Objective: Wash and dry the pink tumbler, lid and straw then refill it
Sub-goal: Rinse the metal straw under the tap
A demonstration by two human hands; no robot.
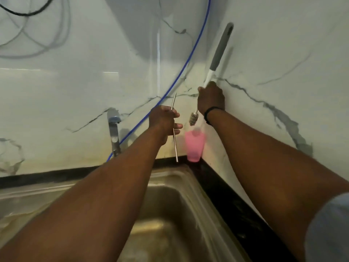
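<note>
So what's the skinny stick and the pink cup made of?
The straw in the left hand looks like shiny metal, likely steel: silver-grey, thin, straight, with a bright glint. The pink cup on the counter corner looks like plastic: light passes through it, and its finish is soft and dull. It is blurred, so this is less sure.

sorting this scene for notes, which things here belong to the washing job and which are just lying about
Job: straw in left hand; brush in right hand; pink cup; sink; tap.
Lying about: blue hose; black cable.

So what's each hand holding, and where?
Left hand pinches the metal straw near its middle. Right hand grips the bottle brush on its white shaft.
</note>
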